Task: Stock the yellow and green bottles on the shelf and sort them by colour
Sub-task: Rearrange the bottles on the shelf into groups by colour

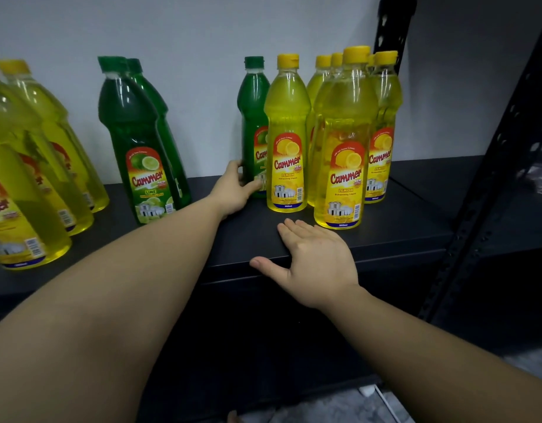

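Green among the yellows — a lone green bottle (252,123) stands on the black shelf (401,218) hard against a yellow bottle (287,132), the left hand (234,186) curled round its base, two green bottles (135,132) leftward, while the right hand (315,257) lies flat, fingers spread, empty.

black shelf (401,218) | yellow bottles (341,166) | green bottles (132,141) | all upright
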